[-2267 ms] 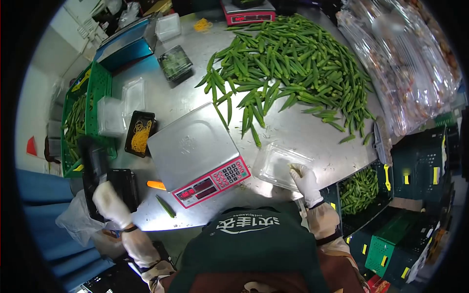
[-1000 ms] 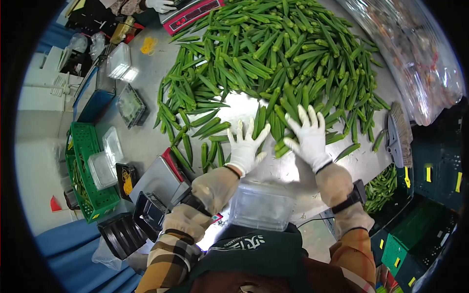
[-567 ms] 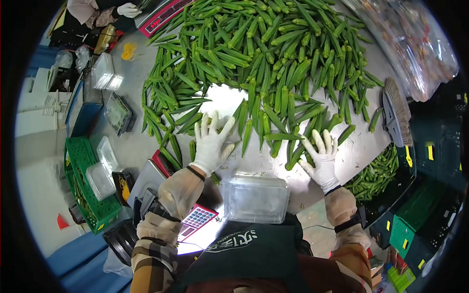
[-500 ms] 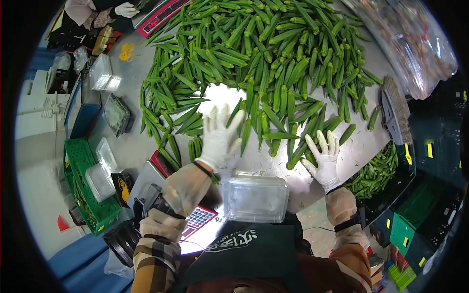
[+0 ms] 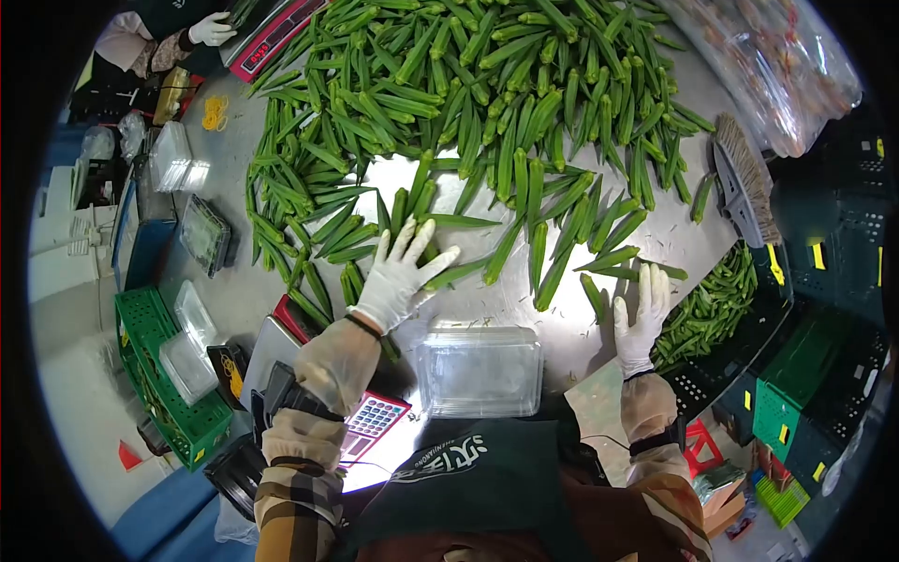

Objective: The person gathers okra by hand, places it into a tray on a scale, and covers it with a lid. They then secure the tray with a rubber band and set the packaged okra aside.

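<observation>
Several okra (image 5: 462, 222) by left hand (image 5: 395, 281), Chinese lettering (image 5: 463, 451) on green apron (image 5: 487, 501)

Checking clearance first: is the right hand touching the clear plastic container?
Apart. The head view plainly shows bare metal tabletop between the right hand and the clear plastic container.
</observation>
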A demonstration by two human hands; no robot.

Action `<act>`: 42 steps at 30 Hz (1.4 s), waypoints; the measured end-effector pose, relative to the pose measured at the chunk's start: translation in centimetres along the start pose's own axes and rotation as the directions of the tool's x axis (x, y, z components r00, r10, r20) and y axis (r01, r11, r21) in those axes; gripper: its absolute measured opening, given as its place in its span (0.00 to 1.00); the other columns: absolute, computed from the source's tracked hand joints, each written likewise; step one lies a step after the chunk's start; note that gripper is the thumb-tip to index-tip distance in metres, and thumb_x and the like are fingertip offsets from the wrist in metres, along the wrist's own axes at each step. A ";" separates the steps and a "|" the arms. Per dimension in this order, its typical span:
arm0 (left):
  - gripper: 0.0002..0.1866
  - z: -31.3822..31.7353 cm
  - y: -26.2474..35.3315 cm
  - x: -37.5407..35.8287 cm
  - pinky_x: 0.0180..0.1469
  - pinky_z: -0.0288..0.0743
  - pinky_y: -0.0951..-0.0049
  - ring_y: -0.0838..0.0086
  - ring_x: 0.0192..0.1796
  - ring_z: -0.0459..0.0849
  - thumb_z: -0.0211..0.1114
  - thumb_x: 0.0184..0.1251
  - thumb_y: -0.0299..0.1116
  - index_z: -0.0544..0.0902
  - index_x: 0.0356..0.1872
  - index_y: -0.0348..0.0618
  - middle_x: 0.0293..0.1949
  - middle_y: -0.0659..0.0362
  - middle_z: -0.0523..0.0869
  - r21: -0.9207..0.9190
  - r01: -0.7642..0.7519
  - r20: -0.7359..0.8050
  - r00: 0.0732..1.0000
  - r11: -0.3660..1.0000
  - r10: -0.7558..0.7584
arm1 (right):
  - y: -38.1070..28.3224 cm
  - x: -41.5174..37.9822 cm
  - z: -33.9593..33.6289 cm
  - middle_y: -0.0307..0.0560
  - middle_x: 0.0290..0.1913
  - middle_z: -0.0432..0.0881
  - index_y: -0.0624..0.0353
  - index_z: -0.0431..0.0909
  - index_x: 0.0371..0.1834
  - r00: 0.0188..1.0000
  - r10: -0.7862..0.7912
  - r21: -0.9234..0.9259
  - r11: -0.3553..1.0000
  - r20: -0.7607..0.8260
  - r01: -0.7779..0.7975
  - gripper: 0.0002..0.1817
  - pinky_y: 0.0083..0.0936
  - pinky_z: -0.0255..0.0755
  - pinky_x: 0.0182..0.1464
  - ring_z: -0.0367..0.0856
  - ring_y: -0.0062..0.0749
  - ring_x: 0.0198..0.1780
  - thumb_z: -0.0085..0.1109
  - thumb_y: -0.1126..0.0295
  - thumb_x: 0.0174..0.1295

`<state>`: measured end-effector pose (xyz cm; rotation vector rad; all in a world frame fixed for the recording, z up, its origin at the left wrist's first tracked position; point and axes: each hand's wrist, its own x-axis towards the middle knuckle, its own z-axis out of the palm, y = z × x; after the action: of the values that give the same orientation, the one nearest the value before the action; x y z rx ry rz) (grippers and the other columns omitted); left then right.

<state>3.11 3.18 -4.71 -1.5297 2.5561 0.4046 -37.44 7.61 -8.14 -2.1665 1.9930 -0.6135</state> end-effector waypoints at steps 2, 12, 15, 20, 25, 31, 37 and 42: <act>0.43 1.6 -1.3 -1.5 0.74 0.55 0.49 0.49 0.76 0.57 0.71 0.54 0.34 0.63 0.74 0.67 0.76 0.46 0.55 -0.191 0.033 -0.044 0.998 0.981 -0.042 | -1.3 -0.6 -0.1 0.55 0.68 0.69 0.59 0.66 0.71 0.996 0.024 0.103 0.994 0.084 -0.032 0.34 0.44 0.54 0.73 0.63 0.52 0.71 0.63 0.70 0.58; 0.13 1.1 -2.2 -3.8 0.64 0.72 0.71 0.64 0.62 0.79 0.58 0.65 0.15 0.87 0.44 0.37 0.61 0.52 0.80 -0.975 0.050 -0.091 0.799 0.217 -0.594 | -8.2 1.4 2.9 0.46 0.55 0.79 0.54 0.81 0.54 0.977 -0.186 0.206 0.957 -0.101 0.204 0.26 0.40 0.69 0.60 0.74 0.49 0.57 0.64 0.81 0.47; 0.11 -0.7 -1.4 -3.9 0.62 0.75 0.68 0.64 0.62 0.79 0.58 0.69 0.21 0.85 0.49 0.35 0.62 0.52 0.78 -0.964 0.001 0.170 0.777 -0.268 -0.607 | -8.9 3.6 1.9 0.52 0.47 0.81 0.60 0.81 0.47 0.950 -0.236 0.227 0.933 -0.205 0.281 0.20 0.43 0.73 0.48 0.78 0.53 0.47 0.60 0.81 0.47; 0.23 -1.0 0.6 -4.0 0.60 0.78 0.66 0.60 0.61 0.80 0.58 0.70 0.20 0.73 0.65 0.37 0.64 0.53 0.75 -0.910 -0.088 0.154 0.836 -0.406 -0.527 | -4.6 0.4 1.7 0.45 0.48 0.81 0.54 0.83 0.54 0.998 -0.050 0.245 0.968 -0.024 0.054 0.23 0.33 0.72 0.57 0.77 0.40 0.52 0.64 0.83 0.53; 0.26 0.4 1.3 -2.2 0.55 0.76 0.75 0.74 0.55 0.81 0.58 0.68 0.17 0.70 0.67 0.36 0.56 0.54 0.81 -0.962 0.079 0.207 0.837 -0.262 -0.507 | -4.4 -2.5 0.7 0.44 0.41 0.79 0.51 0.79 0.61 0.985 0.102 0.207 0.970 0.139 -0.129 0.28 0.26 0.74 0.47 0.77 0.33 0.41 0.67 0.79 0.54; 0.24 3.6 4.7 0.5 0.51 0.78 0.65 0.62 0.52 0.81 0.70 0.55 0.23 0.77 0.56 0.41 0.49 0.52 0.79 -0.607 0.358 -0.014 0.888 0.709 -0.460 | -3.2 -3.7 0.9 0.47 0.42 0.79 0.55 0.81 0.51 0.972 0.154 0.323 0.924 0.175 -0.205 0.20 0.32 0.73 0.48 0.76 0.40 0.43 0.63 0.78 0.52; 0.16 3.5 2.9 0.7 0.42 0.78 0.69 0.64 0.37 0.84 0.71 0.53 0.23 0.80 0.44 0.40 0.33 0.55 0.83 -0.538 0.338 0.003 0.917 0.772 -0.399 | 1.0 -0.8 -1.7 0.45 0.42 0.80 0.53 0.82 0.50 0.972 0.233 0.064 0.971 -0.031 -0.231 0.20 0.32 0.74 0.49 0.78 0.40 0.44 0.65 0.78 0.51; 0.17 1.1 2.7 2.8 0.38 0.77 0.75 0.74 0.32 0.83 0.72 0.53 0.32 0.80 0.42 0.37 0.31 0.53 0.84 -0.890 0.432 0.336 0.835 0.143 -0.436 | 0.6 -0.6 -1.6 0.47 0.44 0.81 0.53 0.79 0.54 0.990 0.050 0.088 0.994 0.130 -0.062 0.24 0.37 0.72 0.53 0.78 0.44 0.49 0.66 0.74 0.50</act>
<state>-0.63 2.40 -6.03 -2.4337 1.5192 2.1170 -38.60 8.38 -7.06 -2.0355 1.9138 -0.5328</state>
